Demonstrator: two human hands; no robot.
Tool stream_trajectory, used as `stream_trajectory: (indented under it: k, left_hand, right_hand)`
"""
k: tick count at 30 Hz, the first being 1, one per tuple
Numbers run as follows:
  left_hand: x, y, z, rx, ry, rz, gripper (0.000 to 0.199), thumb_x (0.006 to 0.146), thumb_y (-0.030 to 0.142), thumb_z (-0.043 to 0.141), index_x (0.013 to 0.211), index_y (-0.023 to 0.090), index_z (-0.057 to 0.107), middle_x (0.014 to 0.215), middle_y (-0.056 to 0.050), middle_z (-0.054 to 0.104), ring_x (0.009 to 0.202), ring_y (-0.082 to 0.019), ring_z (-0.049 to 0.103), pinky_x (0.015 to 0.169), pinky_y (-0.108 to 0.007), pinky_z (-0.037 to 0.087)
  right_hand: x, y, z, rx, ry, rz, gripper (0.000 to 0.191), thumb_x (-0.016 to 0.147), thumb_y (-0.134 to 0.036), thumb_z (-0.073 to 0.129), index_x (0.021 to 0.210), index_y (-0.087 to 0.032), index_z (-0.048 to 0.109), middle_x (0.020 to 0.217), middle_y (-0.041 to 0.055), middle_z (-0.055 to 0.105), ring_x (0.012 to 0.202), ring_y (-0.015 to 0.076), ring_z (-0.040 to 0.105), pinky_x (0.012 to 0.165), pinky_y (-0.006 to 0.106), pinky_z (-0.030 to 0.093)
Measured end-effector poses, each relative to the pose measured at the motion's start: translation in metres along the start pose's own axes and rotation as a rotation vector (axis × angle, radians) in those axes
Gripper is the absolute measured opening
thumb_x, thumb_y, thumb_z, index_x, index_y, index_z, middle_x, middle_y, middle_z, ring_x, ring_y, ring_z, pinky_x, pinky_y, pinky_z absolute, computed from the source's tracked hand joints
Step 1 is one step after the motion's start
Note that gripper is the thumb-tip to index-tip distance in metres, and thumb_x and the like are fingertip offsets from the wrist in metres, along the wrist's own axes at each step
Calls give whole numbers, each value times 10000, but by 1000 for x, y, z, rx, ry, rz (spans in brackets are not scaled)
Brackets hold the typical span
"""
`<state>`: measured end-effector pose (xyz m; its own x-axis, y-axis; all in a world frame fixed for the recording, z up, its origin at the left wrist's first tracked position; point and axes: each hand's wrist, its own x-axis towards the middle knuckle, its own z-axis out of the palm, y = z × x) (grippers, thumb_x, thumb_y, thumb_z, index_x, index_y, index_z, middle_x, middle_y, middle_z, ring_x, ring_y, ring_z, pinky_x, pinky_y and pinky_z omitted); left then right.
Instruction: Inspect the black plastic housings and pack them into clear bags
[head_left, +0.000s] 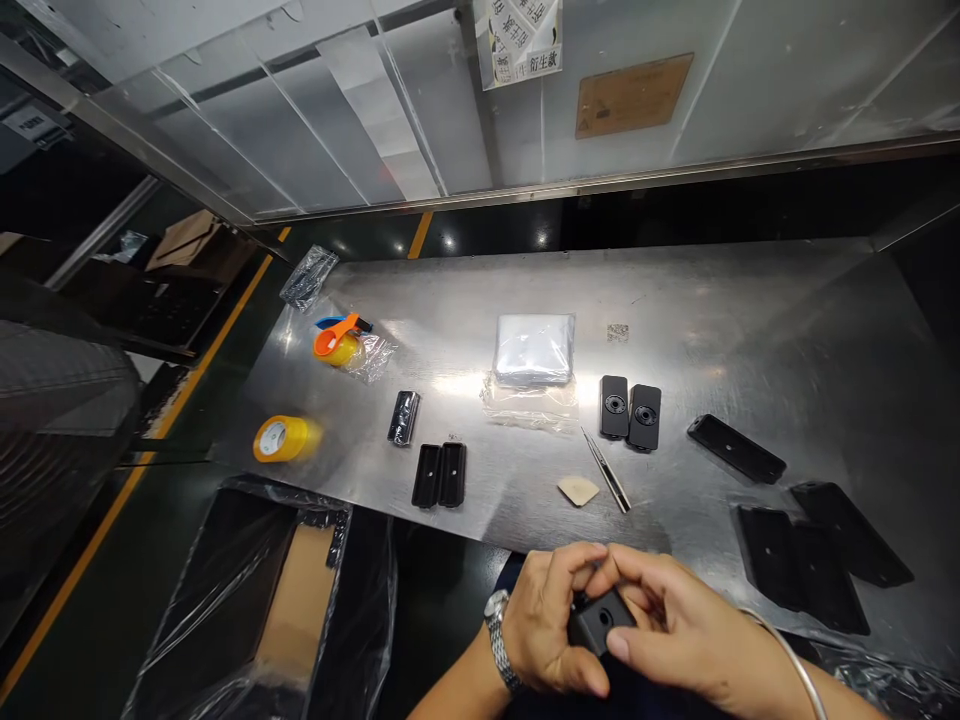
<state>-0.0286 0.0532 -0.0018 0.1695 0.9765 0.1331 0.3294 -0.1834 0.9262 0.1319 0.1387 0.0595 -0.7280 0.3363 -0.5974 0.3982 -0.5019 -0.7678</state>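
Well, the left hand point(547, 625), with a metal watch point(496, 640) at its wrist, and the right hand point(686, 625), with a thin bangle point(795, 670), are both closed around a small black plastic block point(600, 620), fingers curled over it, below the bagged white stack point(534, 350) on the steel table point(787, 330). Left of the stack lie a yellow tape roll point(279, 438), an orange-handled tool point(337, 335), a glossy black strip point(403, 417) and a pair of black trays point(439, 474). Right of it come tweezers point(606, 470), a beige pad point(578, 490), two black covers with round holes point(628, 415) and, farthest right, flat black plates point(795, 560).
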Motion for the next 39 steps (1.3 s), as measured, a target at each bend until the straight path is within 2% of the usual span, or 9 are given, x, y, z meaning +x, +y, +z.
stream_trajectory:
  k: [2,4,7,11,15,19,25,35,39]
  left_hand:
    - [-4,-7,4,-41,3,9,1009,487,870,409,1210,168,351,859,-100,632,741,-245,599,705,-368,467]
    - [-8,-15,9,-137,-14,-11,1089,364,874,478,1184,167,362,809,-76,627,721,-237,599,713,-362,473]
    - [-14,-27,20,-259,-28,-54,1111,292,861,511,1151,169,375,767,-54,620,708,-233,605,736,-373,473]
    - [-22,-42,35,-305,7,-66,1123,239,831,554,1147,194,373,729,-49,618,705,-264,614,721,-410,477]
    - [-24,-46,37,-246,22,-53,1085,257,806,586,1139,206,385,759,-67,616,717,-272,616,703,-406,485]
    - [-13,-28,21,-125,15,67,1122,277,823,572,1178,189,356,855,-74,584,731,-238,603,688,-363,499]
    - [13,6,6,167,240,346,1060,420,860,468,1208,162,343,703,-14,543,504,-139,501,488,-291,473]
    - [16,20,7,407,355,381,1012,504,863,359,1177,108,391,660,-27,580,517,-171,576,510,-307,523]
    - [16,22,8,442,389,360,987,515,863,354,1154,112,412,670,-35,587,557,-196,609,529,-326,542]
  right_hand:
    - [-3,-3,1,-12,9,-33,152,708,-191,595,851,-170,548,504,-109,352,457,47,373,465,166,322]
    - [-5,-4,1,27,-38,45,161,745,-206,549,902,-169,539,475,-106,418,389,39,369,424,160,319]
    - [-5,1,0,132,-94,134,201,831,-254,437,976,-149,527,464,-58,553,315,38,387,358,135,303]
    - [-4,9,0,246,-131,95,255,871,-330,428,984,-128,535,482,-29,594,316,28,427,354,111,307]
    - [-4,13,1,293,-154,65,317,833,-427,502,945,-131,524,461,-37,578,296,21,392,327,102,261]
    - [-4,8,5,275,-80,109,296,812,-431,509,916,-154,522,400,-85,491,275,18,299,306,108,239]
    - [-6,-2,15,195,90,40,198,785,-353,520,790,-156,544,518,-91,368,400,23,271,354,123,216]
    - [-5,10,18,100,164,-1,256,832,-391,444,852,-169,571,561,-73,392,393,35,302,348,144,264]
    - [-5,11,18,125,150,-12,193,817,-306,457,884,-168,574,541,-77,388,389,39,330,366,147,301]
